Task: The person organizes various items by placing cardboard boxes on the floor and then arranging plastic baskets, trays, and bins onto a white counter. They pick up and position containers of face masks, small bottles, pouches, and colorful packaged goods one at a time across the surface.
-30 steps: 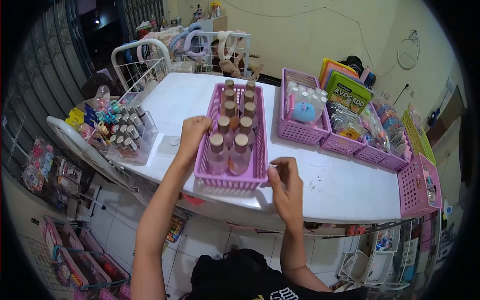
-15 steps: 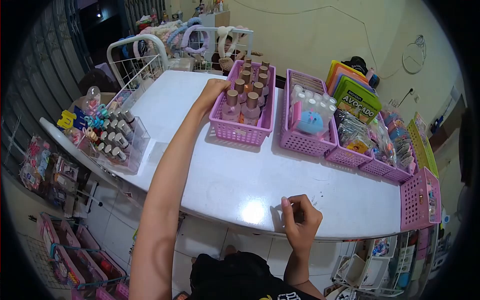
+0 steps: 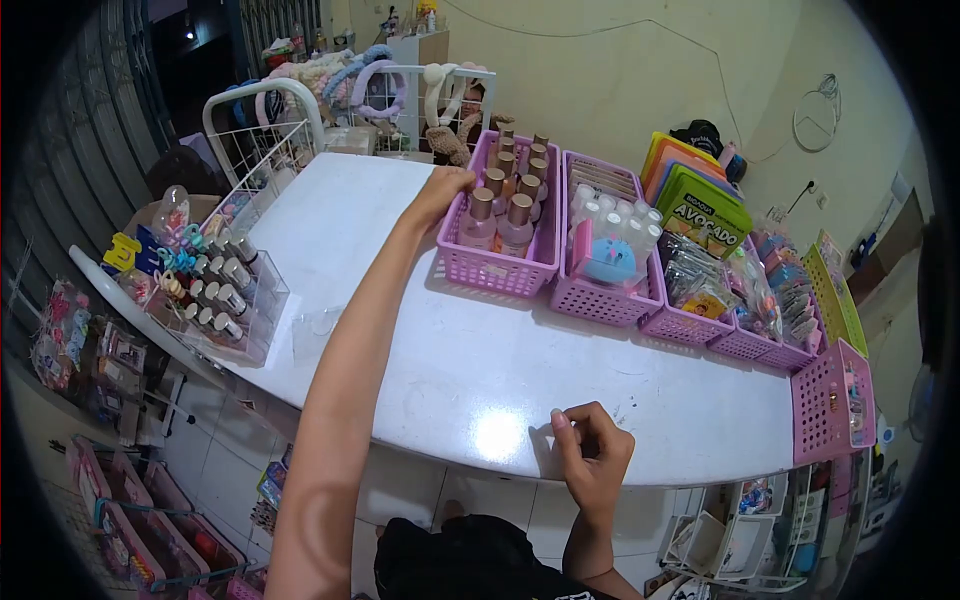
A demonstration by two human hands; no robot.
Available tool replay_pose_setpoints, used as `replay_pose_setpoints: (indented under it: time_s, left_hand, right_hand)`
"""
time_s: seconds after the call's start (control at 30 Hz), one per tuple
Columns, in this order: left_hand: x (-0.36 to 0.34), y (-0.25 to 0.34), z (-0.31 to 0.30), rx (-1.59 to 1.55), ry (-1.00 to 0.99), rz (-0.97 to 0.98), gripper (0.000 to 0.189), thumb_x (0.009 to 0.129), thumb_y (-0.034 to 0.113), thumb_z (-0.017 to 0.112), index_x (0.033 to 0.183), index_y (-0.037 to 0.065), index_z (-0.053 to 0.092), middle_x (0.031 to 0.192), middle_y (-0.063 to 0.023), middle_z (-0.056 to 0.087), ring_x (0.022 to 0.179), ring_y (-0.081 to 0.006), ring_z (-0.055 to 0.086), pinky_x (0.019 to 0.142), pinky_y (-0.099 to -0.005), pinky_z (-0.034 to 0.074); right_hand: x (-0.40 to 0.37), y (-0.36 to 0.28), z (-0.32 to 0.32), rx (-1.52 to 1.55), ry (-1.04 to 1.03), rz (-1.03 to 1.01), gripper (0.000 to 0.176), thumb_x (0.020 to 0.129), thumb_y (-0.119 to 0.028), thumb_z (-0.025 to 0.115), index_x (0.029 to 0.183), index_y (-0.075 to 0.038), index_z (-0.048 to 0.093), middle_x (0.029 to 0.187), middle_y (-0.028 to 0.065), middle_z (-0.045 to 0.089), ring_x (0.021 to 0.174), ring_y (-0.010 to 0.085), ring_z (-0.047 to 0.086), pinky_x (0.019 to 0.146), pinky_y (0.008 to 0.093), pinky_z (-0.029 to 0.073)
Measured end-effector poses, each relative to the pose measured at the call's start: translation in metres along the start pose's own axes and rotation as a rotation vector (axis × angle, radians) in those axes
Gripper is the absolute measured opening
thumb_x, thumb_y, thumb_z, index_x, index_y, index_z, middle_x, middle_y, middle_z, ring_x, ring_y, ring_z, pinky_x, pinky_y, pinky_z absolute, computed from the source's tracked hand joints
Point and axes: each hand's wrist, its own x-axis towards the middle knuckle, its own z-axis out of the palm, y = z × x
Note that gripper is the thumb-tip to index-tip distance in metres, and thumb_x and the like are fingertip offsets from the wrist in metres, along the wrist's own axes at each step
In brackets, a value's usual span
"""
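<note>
**Left hand on the basket rim, right hand curled at the table edge**

The left hand [image 3: 440, 192] stretches far forward, fingers folded over the left rim of a purple lattice basket [image 3: 495, 268], a rectangular plastic one. Just right of that hand, inside the basket, stand two rows of clear pink bottles [image 3: 478, 222] with matte tan cylinder caps. The right hand [image 3: 592, 455] rests well nearer, curled into a loose fist on the glossy white table [image 3: 450, 350]; whether it pinches anything I cannot tell.
</note>
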Motion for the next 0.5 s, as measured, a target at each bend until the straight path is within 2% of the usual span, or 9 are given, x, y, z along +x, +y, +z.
replay_pose_setpoints:
  time_s: [0.13, 0.27, 0.33, 0.37, 0.47, 0.5]
  left_hand:
    - [0.0043, -0.0044, -0.0006, 0.024, -0.033, -0.005, 0.019, 0.067, 0.016, 0.045, 0.058, 0.000, 0.050, 0.059, -0.0039, 0.049, 0.053, -0.0087, 0.043, 0.050, -0.0213, 0.034]
    - [0.0030, -0.0006, -0.0026, 0.062, -0.052, 0.001, 0.014, 0.068, 0.012, 0.043, 0.062, 0.001, 0.048, 0.059, -0.0018, 0.047, 0.050, -0.0071, 0.043, 0.045, -0.0199, 0.035]
    - [0.0032, -0.0003, -0.0030, 0.017, -0.042, -0.061, 0.015, 0.064, 0.012, 0.047, 0.057, -0.001, 0.050, 0.055, -0.0035, 0.047, 0.049, -0.0088, 0.041, 0.046, -0.0205, 0.033]
    - [0.0044, -0.0005, -0.0042, 0.004, -0.059, -0.071, 0.014, 0.063, 0.011, 0.048, 0.057, -0.001, 0.050, 0.054, -0.0037, 0.047, 0.046, -0.0086, 0.041, 0.043, -0.0201, 0.032]
    - [-0.0014, 0.0040, -0.0060, 0.011, -0.128, -0.148, 0.012, 0.066, 0.009, 0.044, 0.062, -0.001, 0.049, 0.060, -0.0032, 0.048, 0.051, -0.0080, 0.043, 0.045, -0.0214, 0.036]
    - [-0.0040, 0.0043, -0.0034, 0.011, -0.096, -0.133, 0.013, 0.067, 0.010, 0.044, 0.064, -0.002, 0.050, 0.059, -0.0035, 0.048, 0.049, -0.0084, 0.043, 0.043, -0.0214, 0.035]
  right_hand:
    - [0.0003, 0.0012, 0.0006, -0.010, 0.028, 0.001, 0.012, 0.067, -0.006, 0.055, 0.059, -0.002, 0.049, 0.038, -0.0017, 0.032, 0.036, 0.0021, 0.027, 0.035, 0.0175, 0.020]
    - [0.0001, 0.0008, 0.0002, -0.011, 0.022, -0.007, 0.015, 0.069, -0.007, 0.054, 0.058, 0.000, 0.047, 0.041, -0.0040, 0.035, 0.039, 0.0007, 0.028, 0.036, 0.0166, 0.018]
    - [0.0003, 0.0004, 0.0001, -0.011, 0.032, 0.004, 0.015, 0.069, -0.007, 0.054, 0.058, 0.000, 0.047, 0.041, -0.0039, 0.036, 0.039, 0.0008, 0.028, 0.036, 0.0166, 0.018]
    - [0.0011, 0.0007, 0.0003, -0.011, 0.028, 0.000, 0.015, 0.069, -0.007, 0.054, 0.058, 0.000, 0.047, 0.041, -0.0039, 0.036, 0.039, 0.0008, 0.028, 0.036, 0.0166, 0.018]
    - [0.0014, 0.0024, 0.0015, -0.019, 0.051, -0.010, 0.013, 0.068, -0.006, 0.055, 0.058, -0.001, 0.048, 0.038, -0.0022, 0.034, 0.036, 0.0019, 0.028, 0.035, 0.0171, 0.020]
    - [0.0005, 0.0023, 0.0018, -0.007, 0.056, 0.007, 0.013, 0.068, -0.006, 0.055, 0.058, -0.001, 0.048, 0.039, -0.0023, 0.035, 0.037, 0.0017, 0.028, 0.035, 0.0170, 0.020]
